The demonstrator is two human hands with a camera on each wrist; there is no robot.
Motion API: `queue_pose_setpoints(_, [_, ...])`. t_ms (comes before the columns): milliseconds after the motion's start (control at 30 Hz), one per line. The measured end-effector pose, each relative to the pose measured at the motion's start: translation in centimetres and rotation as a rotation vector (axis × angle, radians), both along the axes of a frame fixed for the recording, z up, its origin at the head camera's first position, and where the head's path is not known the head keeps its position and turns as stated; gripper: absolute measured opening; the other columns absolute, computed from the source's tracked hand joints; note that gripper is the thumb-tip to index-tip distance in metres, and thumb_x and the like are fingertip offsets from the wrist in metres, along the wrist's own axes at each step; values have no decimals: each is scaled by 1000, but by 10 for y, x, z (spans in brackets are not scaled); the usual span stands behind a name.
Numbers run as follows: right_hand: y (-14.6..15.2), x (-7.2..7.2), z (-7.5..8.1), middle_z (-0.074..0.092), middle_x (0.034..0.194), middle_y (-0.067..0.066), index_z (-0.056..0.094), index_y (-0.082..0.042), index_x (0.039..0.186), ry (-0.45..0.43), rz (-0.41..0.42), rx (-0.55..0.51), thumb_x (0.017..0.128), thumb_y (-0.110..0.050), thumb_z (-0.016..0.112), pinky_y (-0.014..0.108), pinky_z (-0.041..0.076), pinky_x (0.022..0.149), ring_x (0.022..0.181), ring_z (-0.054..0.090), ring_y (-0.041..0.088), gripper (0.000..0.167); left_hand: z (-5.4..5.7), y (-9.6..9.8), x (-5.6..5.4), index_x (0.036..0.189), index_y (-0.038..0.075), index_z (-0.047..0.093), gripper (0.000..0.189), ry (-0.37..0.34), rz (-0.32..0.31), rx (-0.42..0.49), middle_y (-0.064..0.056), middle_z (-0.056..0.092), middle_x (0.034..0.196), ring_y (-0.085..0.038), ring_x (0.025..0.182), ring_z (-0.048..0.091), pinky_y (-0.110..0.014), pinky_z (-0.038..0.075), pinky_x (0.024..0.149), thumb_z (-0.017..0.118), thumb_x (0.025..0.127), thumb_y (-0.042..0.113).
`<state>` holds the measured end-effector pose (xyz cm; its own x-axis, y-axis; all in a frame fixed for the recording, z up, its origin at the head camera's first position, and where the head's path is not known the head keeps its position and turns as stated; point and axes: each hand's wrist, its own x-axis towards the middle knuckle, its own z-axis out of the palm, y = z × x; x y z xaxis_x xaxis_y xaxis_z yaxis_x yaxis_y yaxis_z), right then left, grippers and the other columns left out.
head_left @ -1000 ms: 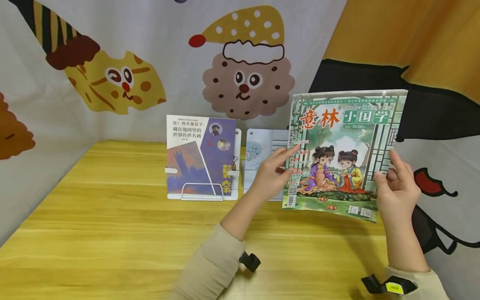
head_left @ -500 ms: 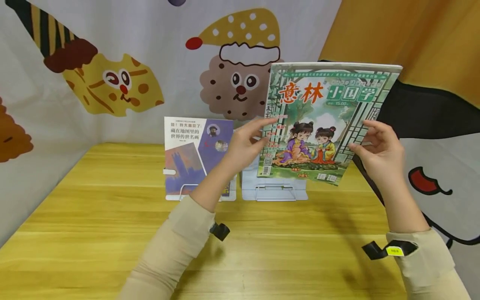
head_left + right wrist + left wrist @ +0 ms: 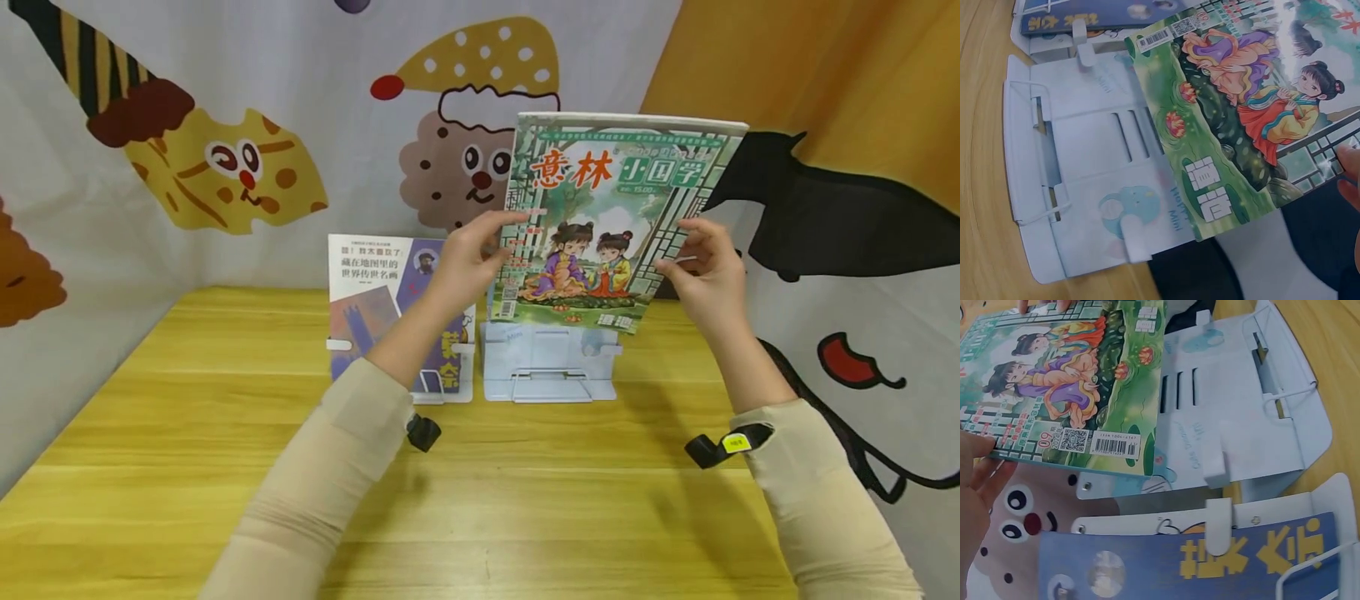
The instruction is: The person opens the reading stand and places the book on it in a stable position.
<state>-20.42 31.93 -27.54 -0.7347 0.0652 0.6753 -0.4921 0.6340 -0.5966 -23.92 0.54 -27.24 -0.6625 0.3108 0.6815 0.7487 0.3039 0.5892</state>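
A green magazine [image 3: 592,225] with two cartoon children on its cover is held upright in the air by both hands. My left hand [image 3: 468,262] pinches its left edge, and my right hand [image 3: 708,271] pinches the right edge, thumb in front. Below and behind it stands a white book stand [image 3: 551,358] with side clips and a wire front rest; the magazine hides its upper part. In the left wrist view, the magazine's bottom edge is apart from the stand's clip [image 3: 1213,464]. The right wrist view shows the stand's elephant print [image 3: 1129,209] beside the magazine's lower corner.
Left of the bare stand, a purple and white book [image 3: 367,312] leans on a second white stand, partly covered by my left forearm. Both stands are on a wooden table [image 3: 525,492]. A patterned curtain [image 3: 285,67] hangs behind the table.
Both hands have carried the magazine left and upward, from beside the bare stand to above its front. The bare stand's base and wire rest now show. The purple book stays on its stand.
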Motion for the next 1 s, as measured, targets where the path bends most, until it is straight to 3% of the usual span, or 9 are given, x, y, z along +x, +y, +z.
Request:
queue_pose_setpoints(167, [-5,-11,-15,48,100,-11,53,-12,129,13,-11,-21,83,5,70,17,45,75,83,53,5,52,-12,-1,-5,128,14,61,48,-30,33,-1,1,60,101,-12,70,47,-25,44,61,63,86,-10])
queue_pose_setpoints(300, [-7,-16,-29,51,97,-5,55,-14,128,27,-31,-30,83,5,70,15,45,74,82,53,2,51,-23,-1,-7,128,15,61,46,-31,38,7,0,58,94,-13,68,47,-26,43,57,63,87,-8])
queue_pose_setpoints(533, [-7,-21,-48,52,98,4,54,-14,129,14,-33,-48,84,5,69,16,44,74,83,52,2,51,-38,0,-7,127,13,62,48,-7,32,32,-4,64,113,-14,73,55,-25,46,58,64,85,-10])
queue_pose_setpoints(833, [-4,-21,-56,53,98,15,53,-12,129,16,-35,-47,83,6,69,15,44,75,83,52,1,52,-42,6,-4,125,12,63,48,25,23,46,-5,63,121,-16,87,61,-20,50,76,63,84,-13])
queue_pose_setpoints(1000, [0,-19,-56,53,97,12,53,-12,129,0,-40,-56,83,7,69,15,44,74,81,53,2,52,-44,10,-3,125,13,64,48,-9,2,59,-3,61,124,-18,87,58,-21,50,76,62,84,-13])
